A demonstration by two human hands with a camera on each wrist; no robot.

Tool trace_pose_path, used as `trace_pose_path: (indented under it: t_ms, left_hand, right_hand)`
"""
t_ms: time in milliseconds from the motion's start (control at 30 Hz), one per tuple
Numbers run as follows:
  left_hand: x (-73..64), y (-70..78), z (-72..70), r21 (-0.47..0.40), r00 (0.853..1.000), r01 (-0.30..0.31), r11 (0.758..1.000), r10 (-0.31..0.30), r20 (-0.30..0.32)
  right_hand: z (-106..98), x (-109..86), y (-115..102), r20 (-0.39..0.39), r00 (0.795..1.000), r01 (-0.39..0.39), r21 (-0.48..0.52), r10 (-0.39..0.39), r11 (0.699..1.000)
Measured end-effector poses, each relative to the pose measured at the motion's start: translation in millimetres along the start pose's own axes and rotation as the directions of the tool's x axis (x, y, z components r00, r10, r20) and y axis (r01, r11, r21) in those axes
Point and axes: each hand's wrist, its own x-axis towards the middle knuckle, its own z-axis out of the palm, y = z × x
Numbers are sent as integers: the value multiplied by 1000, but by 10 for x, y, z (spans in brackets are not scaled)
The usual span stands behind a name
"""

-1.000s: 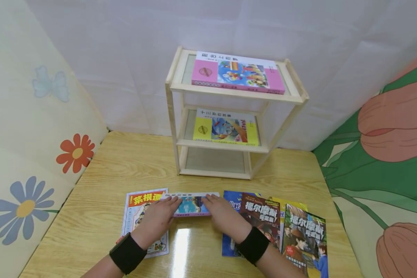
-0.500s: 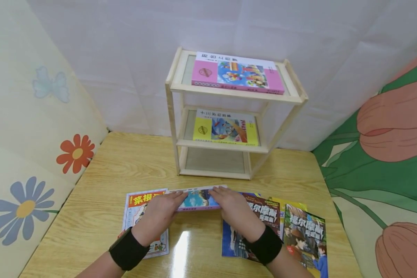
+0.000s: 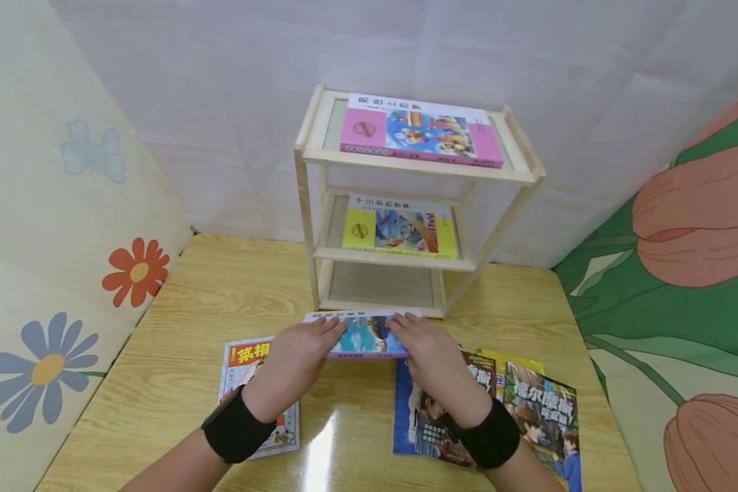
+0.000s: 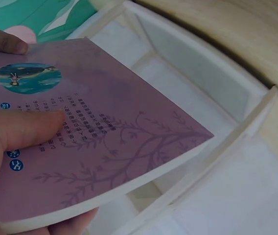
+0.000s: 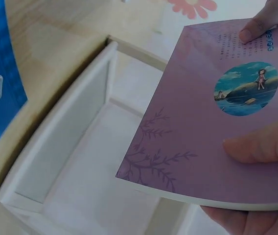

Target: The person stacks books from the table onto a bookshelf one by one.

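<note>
Both hands grip one thick book (image 3: pixel 365 335) by its ends, in front of the wooden shelf rack (image 3: pixel 381 256). My left hand (image 3: pixel 298 355) holds the left end and my right hand (image 3: pixel 439 365) the right end. From above, the cover shows a blue sea picture and a pinkish spine edge toward me. In the left wrist view the thumb presses the purple back cover (image 4: pixel 104 127), with fingers curled over the other side. The right wrist view shows the same pinch on the purple book (image 5: pixel 193 132), which is raised off the table.
A pink book (image 3: pixel 424 133) lies on the top tier, a yellow book (image 3: pixel 400 229) on the middle one. A red-titled comic book (image 3: pixel 285 437) lies at left on the table. Several overlapping books, including a dark one (image 3: pixel 544 424), lie at right. Printed cloths border both sides.
Both hands have lifted the book and carried it forward and slightly right, from the table between the other books to the front of the rack's lowest tier. The other books stayed put.
</note>
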Motion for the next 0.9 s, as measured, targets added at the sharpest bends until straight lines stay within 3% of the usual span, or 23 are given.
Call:
trace_pose_path:
  t_ms: [200, 367, 567, 767, 900]
  left_hand:
    - [206, 57, -127, 21, 999, -22, 1000, 23, -50]
    - [354, 104, -235, 49, 996, -31, 998, 35, -78]
    - [490, 141, -277, 81, 979, -56, 995, 71, -191]
    - [588, 133, -228, 84, 958, -64, 994, 85, -274]
    - [646, 105, -171, 95, 941, -74, 993, 101, -322]
  right_hand:
    - [-174, 5, 72, -64, 996, -64, 22, 66, 998]
    - [-248, 0, 146, -173, 981, -80, 39, 86, 996]
    - [-271, -2, 239, -370, 928, -34, 43, 47, 999]
    - [-287, 57, 330, -459, 888, -7, 24, 17, 1000]
    - [-263, 109, 391, -529, 849, 4, 3, -2, 1000]
